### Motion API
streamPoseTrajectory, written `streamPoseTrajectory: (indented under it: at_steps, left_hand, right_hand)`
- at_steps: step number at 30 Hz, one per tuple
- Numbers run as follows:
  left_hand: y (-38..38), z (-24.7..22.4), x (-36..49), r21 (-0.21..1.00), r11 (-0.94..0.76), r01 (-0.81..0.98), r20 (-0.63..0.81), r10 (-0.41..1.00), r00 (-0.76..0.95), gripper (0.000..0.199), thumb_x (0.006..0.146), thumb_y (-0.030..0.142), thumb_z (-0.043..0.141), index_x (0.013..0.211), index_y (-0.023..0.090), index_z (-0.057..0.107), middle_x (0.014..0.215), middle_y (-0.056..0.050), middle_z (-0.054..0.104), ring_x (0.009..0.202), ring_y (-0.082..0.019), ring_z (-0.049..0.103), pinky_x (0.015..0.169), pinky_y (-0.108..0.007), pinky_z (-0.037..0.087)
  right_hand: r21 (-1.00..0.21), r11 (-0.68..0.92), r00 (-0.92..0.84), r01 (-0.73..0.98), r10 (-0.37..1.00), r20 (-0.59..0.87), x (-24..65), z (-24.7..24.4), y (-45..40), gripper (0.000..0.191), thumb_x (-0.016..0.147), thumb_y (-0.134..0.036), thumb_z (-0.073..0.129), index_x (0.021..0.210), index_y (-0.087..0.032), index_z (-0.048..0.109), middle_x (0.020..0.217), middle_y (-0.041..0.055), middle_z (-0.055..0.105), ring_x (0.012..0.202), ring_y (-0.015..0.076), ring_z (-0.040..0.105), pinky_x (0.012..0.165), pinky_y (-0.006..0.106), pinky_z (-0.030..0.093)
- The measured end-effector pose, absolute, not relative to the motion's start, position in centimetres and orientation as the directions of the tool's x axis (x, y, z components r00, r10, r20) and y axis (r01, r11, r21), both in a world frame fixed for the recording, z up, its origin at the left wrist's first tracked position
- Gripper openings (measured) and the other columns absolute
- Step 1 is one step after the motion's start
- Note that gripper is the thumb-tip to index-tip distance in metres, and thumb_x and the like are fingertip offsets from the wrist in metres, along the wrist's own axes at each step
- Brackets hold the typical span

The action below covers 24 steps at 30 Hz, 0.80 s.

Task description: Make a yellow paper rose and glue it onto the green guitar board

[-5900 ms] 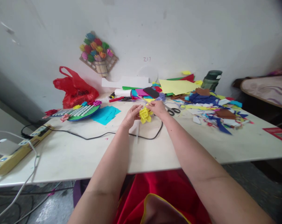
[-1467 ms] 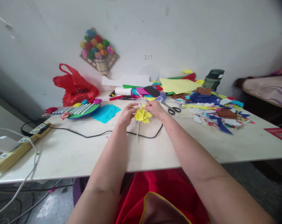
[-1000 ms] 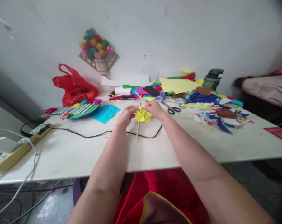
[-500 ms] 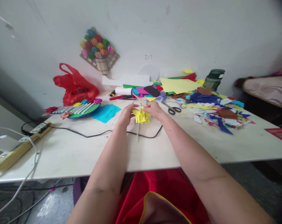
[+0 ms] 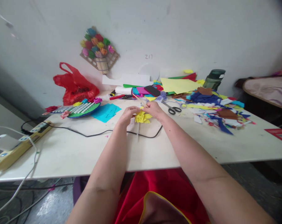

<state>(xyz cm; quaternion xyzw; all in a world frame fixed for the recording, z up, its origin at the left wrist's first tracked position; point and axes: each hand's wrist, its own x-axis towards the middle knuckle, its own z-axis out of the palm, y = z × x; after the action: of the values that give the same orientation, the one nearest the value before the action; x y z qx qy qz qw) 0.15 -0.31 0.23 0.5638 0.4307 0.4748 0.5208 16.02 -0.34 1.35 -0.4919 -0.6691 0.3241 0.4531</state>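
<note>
A yellow paper flower (image 5: 143, 117) is held above the table between my two hands. My left hand (image 5: 129, 114) has its fingers closed at the flower's upper left side. From the right, my right hand (image 5: 153, 109) pinches its upper edge near a thin pale stick. What lies between the fingertips is partly hidden. Below the flower a translucent glue stick (image 5: 138, 133) points toward me. Black-handled scissors (image 5: 174, 110) lie to the right of my right hand. Blue paper sheets (image 5: 106, 112) rest left of my left hand.
A black cable (image 5: 85, 135) crosses the table from a yellow power strip (image 5: 21, 144). A green disc with white rolls (image 5: 85, 111) and a red plastic bag (image 5: 77, 88) stand left. Paper scraps (image 5: 221, 115) and a green bottle (image 5: 213, 80) are at right.
The yellow flower has turned a little and its petals sit differently. My left fingers have closed in toward the right hand at the flower's top.
</note>
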Motion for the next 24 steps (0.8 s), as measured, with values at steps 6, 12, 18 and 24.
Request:
streamPoseTrajectory:
  at_steps: [6, 12, 18, 24]
  left_hand:
    - [-0.3, 0.2, 0.0, 0.996, -0.089, -0.023, 0.092, 0.978, 0.187, 0.018, 0.052, 0.029, 0.072, 0.064, 0.017, 0.066, 0.066, -0.002, 0.061, 0.065, -0.013, 0.054, 0.059, -0.023, 0.039]
    - [-0.1, -0.1, 0.1, 0.996, -0.073, -0.059, 0.081, 0.985, 0.153, 0.023, 0.048, 0.031, 0.076, 0.060, 0.015, 0.064, 0.058, -0.002, 0.059, 0.053, -0.011, 0.051, 0.052, -0.023, 0.037]
    - [0.3, -0.2, 0.1, 0.992, -0.080, -0.093, 0.089, 0.991, 0.099, 0.026, 0.048, 0.032, 0.075, 0.064, 0.015, 0.065, 0.056, -0.001, 0.060, 0.050, -0.011, 0.052, 0.047, -0.022, 0.035]
    - [0.0, 0.1, 0.2, 0.988, -0.069, -0.138, 0.079, 0.994, 0.068, 0.029, 0.043, 0.030, 0.076, 0.061, 0.014, 0.060, 0.052, 0.001, 0.058, 0.047, -0.010, 0.052, 0.048, -0.022, 0.038]
  right_hand:
    - [-0.891, 0.300, -0.107, 0.342, 0.954, 0.280, 16.1, 1.1, -0.2, 0.030, 0.057, -0.035, 0.061, 0.051, -0.020, 0.035, 0.051, -0.0073, 0.031, 0.053, 0.0074, 0.031, 0.051, 0.024, 0.025]
    - [-0.889, 0.314, -0.145, 0.333, 0.949, 0.281, 16.2, 1.3, -0.5, 0.033, 0.060, -0.036, 0.062, 0.052, -0.020, 0.035, 0.051, -0.0077, 0.030, 0.052, 0.0067, 0.027, 0.050, 0.024, 0.022]
    - [-0.884, 0.331, -0.160, 0.330, 0.943, 0.294, 16.7, 1.7, -0.6, 0.037, 0.077, -0.050, 0.051, 0.068, -0.015, 0.059, 0.050, -0.0049, 0.039, 0.052, 0.0092, 0.037, 0.053, 0.023, 0.030]
    - [-0.765, 0.403, -0.174, 0.503, 0.914, 0.367, 17.4, 1.6, 0.0, 0.038, 0.085, -0.041, 0.046, 0.093, -0.013, 0.071, 0.067, 0.0029, 0.060, 0.069, 0.0135, 0.054, 0.067, 0.025, 0.041]
